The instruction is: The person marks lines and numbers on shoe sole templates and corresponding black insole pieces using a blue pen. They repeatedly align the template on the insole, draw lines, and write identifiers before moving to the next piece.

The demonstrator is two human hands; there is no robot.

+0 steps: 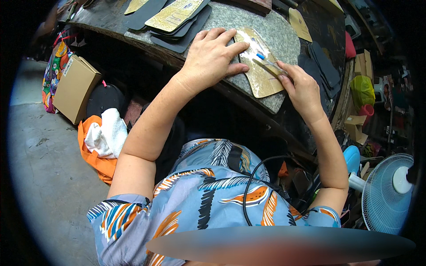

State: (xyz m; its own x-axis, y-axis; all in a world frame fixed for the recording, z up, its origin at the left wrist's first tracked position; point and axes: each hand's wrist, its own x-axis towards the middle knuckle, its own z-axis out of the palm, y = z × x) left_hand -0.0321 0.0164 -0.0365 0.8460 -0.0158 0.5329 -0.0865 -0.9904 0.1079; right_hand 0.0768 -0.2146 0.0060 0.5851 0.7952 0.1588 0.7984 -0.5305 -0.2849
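My left hand (215,55) lies with its fingers spread, pressing on the left edge of a tan, sole-shaped card pattern (262,84) that has shiny clear tape over it. The pattern rests on a grey speckled stone slab (284,37). My right hand (301,91) is closed around a slim pen (269,63) with a blue end, held slanting over the right side of the pattern. Whether its point touches the surface I cannot tell.
Dark grey cut pieces (188,37) topped by another tan pattern (174,15) lie at the slab's far left. More dark pieces (324,66) are on the right. A fan (388,193) stands at lower right; a cardboard box (77,88) is left of the bench.
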